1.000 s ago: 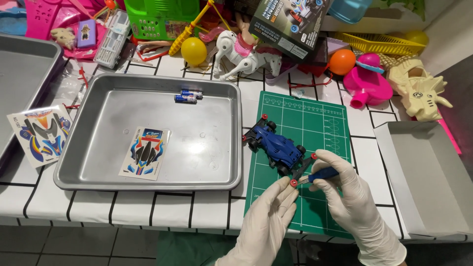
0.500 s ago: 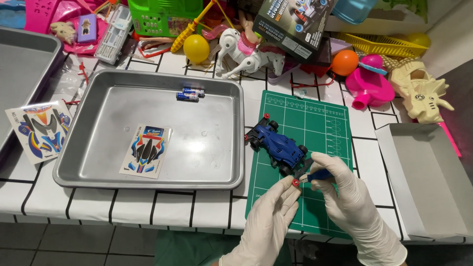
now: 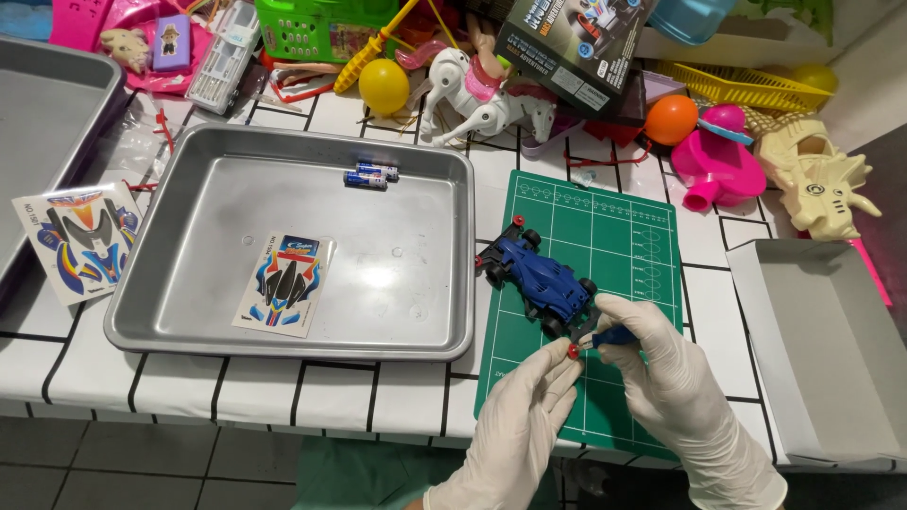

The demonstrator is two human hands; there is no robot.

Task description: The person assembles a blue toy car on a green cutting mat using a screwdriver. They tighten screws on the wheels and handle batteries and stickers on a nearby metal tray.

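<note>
A small blue toy race car (image 3: 539,277) with black wheels lies diagonally on a green cutting mat (image 3: 614,227). Both hands wear white gloves and meet at the car's near end. My right hand (image 3: 661,378) is closed on a small blue part at the car's rear. Fingertips of my left hand (image 3: 524,416) pinch a tiny red roller beside that part. A metal tray (image 3: 189,312) to the left holds a sticker sheet (image 3: 283,283) and two small batteries (image 3: 370,175).
Another sticker sheet (image 3: 77,236) lies on the tiled table at far left, beside a second metal tray (image 3: 38,123). An open grey box (image 3: 831,349) stands at the right. Toys, baskets and a dark carton (image 3: 576,47) crowd the back edge.
The hands stay at the car's rear; the left fingertips have closed in on the red roller. The car has barely shifted on the mat.
</note>
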